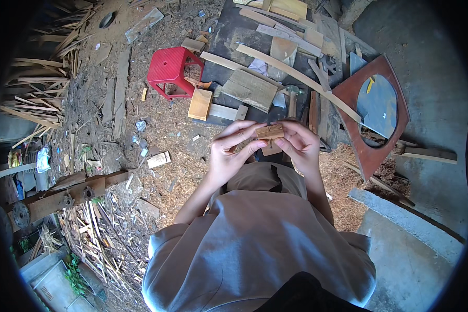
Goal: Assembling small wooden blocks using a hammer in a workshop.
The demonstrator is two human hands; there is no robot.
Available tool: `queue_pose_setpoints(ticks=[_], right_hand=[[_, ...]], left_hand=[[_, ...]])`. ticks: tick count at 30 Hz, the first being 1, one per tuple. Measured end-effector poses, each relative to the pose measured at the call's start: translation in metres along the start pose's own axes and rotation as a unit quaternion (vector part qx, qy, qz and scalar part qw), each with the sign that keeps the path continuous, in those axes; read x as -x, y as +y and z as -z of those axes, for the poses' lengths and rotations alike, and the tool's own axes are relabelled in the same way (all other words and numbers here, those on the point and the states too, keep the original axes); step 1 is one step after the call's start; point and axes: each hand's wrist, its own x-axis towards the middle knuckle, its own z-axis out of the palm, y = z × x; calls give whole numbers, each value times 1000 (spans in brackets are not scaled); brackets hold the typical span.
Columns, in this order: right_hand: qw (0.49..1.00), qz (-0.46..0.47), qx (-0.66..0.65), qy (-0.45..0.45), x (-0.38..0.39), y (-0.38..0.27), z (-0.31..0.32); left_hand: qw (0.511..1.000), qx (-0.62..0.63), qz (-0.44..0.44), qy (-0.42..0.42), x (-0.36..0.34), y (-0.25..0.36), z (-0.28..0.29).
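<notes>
Between both hands, in front of my chest, is a small brown wooden block [270, 132] with a dark line along its face. My left hand [233, 147] grips the block's left end, thumb at its lower edge. On the other end, my right hand [302, 147] is closed, with its thumb pressed to the near side. Just below the block shows a paler bit of wood [271, 150]; whether it is joined to the block I cannot tell. Beyond my hands, a hammer [292, 101] lies on the dark worktable [229, 31].
Boards and strips cover the worktable, including a thick plank [249, 89] and a long curved strip [299, 74]. A red plastic stool [171, 67] stands at its left. To the right leans a brown frame with an oval opening [366, 161]. Sawdust and scraps litter the floor.
</notes>
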Motion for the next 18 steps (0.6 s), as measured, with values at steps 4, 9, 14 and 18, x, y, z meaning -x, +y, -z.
queue_pose_setpoints(ticks=[4,9,14,18], right_hand=[[998,29,55,32,0,3,-7],[965,107,238,24,-2,-8,-11],[927,124,353,13,0,-13,-14],[861,217,460,-15,1,-16,-8]], left_hand=[[999,-12,0,31,4,-3,-6],[997,-22,6,72,6,-5,-6],[998,-30,18,59,10,-3,-8],[995,-98,-17,27,11,1,-8]])
